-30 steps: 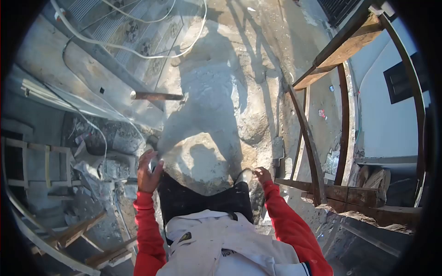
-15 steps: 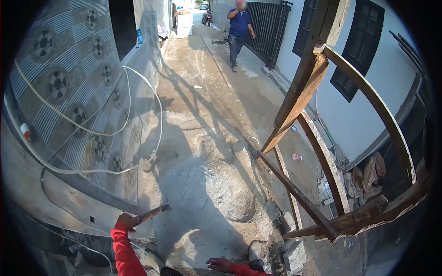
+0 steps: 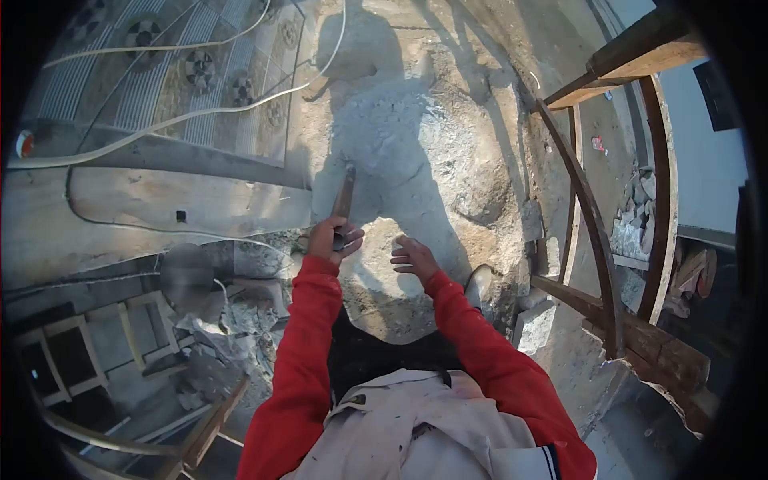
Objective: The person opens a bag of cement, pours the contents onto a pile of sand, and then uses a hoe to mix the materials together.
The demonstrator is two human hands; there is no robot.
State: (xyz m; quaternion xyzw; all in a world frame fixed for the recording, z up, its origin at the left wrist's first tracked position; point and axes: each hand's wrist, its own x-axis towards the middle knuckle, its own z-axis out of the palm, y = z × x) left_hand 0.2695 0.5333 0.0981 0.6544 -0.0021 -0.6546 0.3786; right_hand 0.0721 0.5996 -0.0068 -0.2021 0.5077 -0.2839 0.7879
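My left hand (image 3: 332, 240) is closed loosely around a brown wooden handle (image 3: 345, 194), whose far end points up toward the grey cement heap. Whether a tool head sits on that end I cannot make out. Close by on the right, my right hand (image 3: 412, 258) is open, fingers apart and nothing in them. Beneath both hands lies sandy, powdery ground. The heap of grey cement or sand (image 3: 384, 128) spreads ahead of them, partly in shadow.
A pale hose (image 3: 200, 118) loops over the tiled wall panel (image 3: 164, 72) at left. Beside it runs a concrete ledge (image 3: 136, 204). A wooden frame (image 3: 594, 216) stands at right, with rubble (image 3: 636, 220) behind. Timber frames (image 3: 104, 344) lie low at left.
My view has tipped downward, and the walking person has left it. My left hand has turned the handle more upright. My right hand has come forward, near the left.
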